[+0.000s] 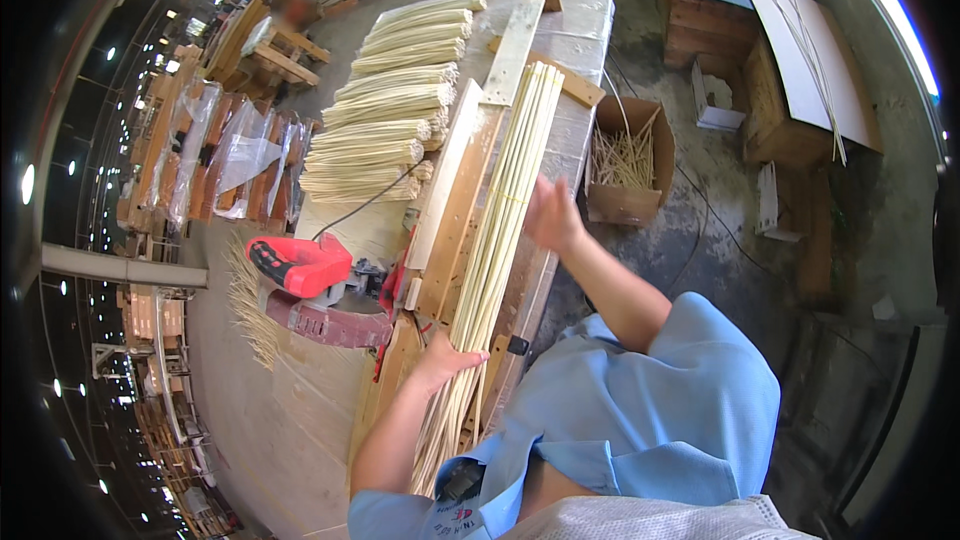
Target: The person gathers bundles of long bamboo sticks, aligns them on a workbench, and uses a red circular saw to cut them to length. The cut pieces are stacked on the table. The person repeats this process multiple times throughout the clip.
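Observation:
A long bundle of pale cane sticks lies lengthwise on a wooden bench jig, running from my lap toward the bench's far end. My left hand rests on the near part of the bundle, fingers curled over the sticks. My right hand is flat and open against the bundle's right side about halfway along. A red and grey power saw sits just left of the jig.
Several tied bundles of shorter sticks are stacked at the bench's far left. A cardboard box of offcuts stands on the floor to the right. Wooden crates and white boards lie at the upper right.

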Available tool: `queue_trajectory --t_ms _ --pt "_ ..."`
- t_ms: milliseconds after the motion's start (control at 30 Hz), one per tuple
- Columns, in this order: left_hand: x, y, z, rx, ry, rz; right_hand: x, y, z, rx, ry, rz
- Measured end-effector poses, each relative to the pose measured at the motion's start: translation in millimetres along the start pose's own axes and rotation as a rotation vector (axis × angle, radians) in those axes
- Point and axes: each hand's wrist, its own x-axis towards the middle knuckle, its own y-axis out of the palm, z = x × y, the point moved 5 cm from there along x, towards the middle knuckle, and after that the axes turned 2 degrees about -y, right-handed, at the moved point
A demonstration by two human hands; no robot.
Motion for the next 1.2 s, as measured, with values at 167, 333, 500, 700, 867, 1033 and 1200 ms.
queue_trajectory --t_ms 167,333,500,700,867,1033,1200 --pt "7 4 -26 0.014 0.015 0.049 55 25 35 -0.170 -0.166 -0.111" --pt "-7 -13 -17 -0.044 0.071 -0.002 -13 45 -73 -0.112 0.153 -0.091" --pt "-9 -27 -5 -0.013 0.029 -0.032 6 40 -39 -0.276 0.086 -0.184" --pt "-5 -25 -6 -0.021 0.055 -0.013 33 42 -25 -0.367 0.120 -0.336" --pt "-12 -26 -1 -0.001 0.067 -0.054 -56 44 -126 -0.137 0.335 -0.218" --pt "-13 -36 -1 0.020 0.090 -0.071 -41 40 -114 -0.195 0.310 -0.120" --pt "-13 -26 -7 0.031 0.168 -0.040 35 33 -26 -0.339 0.069 -0.264"
